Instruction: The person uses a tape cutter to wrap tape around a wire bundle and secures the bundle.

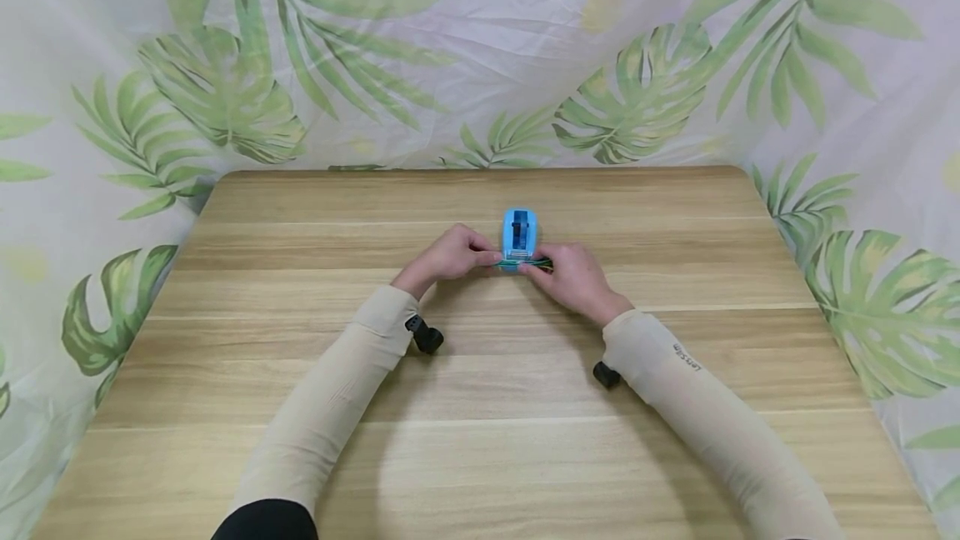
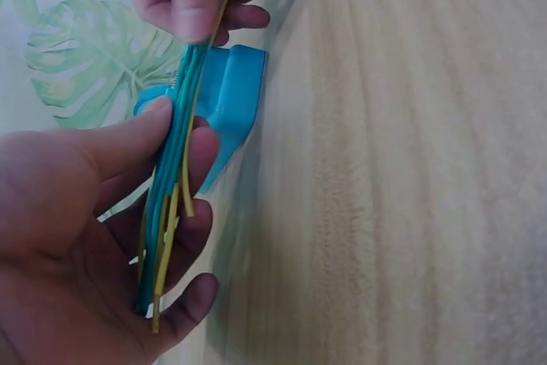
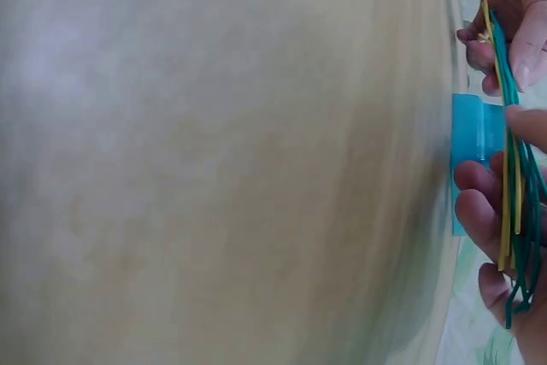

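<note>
Between both hands stretches a bundle of thin green and yellow strands (image 2: 181, 126), whose exact kind I cannot tell. My left hand (image 1: 453, 252) pinches one end between thumb and fingers, and the strands' tips lie over its palm in the left wrist view. At the other end, my right hand (image 1: 573, 277) pinches the bundle; loose green and yellow ends hang along its fingers in the right wrist view. Right behind the bundle stands a blue tape dispenser (image 1: 520, 219) with a toothed edge toward me. Whether the strands touch it is unclear.
The wooden table (image 1: 495, 457) has rounded far corners. A cloth (image 1: 480, 40) with green leaf prints hangs behind it and along both sides. Small black cameras sit at the left wrist (image 1: 426, 336) and the right wrist (image 1: 606, 374).
</note>
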Available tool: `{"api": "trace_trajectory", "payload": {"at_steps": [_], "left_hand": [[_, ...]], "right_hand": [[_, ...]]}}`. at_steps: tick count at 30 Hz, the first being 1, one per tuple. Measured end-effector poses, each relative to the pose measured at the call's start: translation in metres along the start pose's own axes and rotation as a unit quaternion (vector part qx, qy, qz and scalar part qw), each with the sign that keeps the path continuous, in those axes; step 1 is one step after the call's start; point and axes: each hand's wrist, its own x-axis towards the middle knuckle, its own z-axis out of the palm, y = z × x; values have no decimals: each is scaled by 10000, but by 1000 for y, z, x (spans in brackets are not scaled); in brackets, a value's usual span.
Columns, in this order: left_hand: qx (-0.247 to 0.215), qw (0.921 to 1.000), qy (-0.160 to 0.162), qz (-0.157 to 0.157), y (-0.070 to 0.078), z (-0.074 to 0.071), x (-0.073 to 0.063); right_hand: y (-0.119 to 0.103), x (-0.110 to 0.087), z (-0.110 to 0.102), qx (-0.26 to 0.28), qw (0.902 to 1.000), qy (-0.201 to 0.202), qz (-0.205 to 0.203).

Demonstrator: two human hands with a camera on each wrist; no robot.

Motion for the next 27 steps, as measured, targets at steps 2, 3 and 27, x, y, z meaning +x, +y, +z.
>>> {"api": "trace_trajectory", "payload": {"at_steps": [2,3,27], "left_hand": [[-112,9999,79,-6,-1,0,-1],[-166,9998,118,-2,-1,1,-1],[725,9959,-61,-538,11,2,7]], "right_hand": [[-2,1,-2,116,9998,-104,142],[-3,1,-3,157,9995,-160,202],[-5,3,-1,859,9935,-46,752]]}}
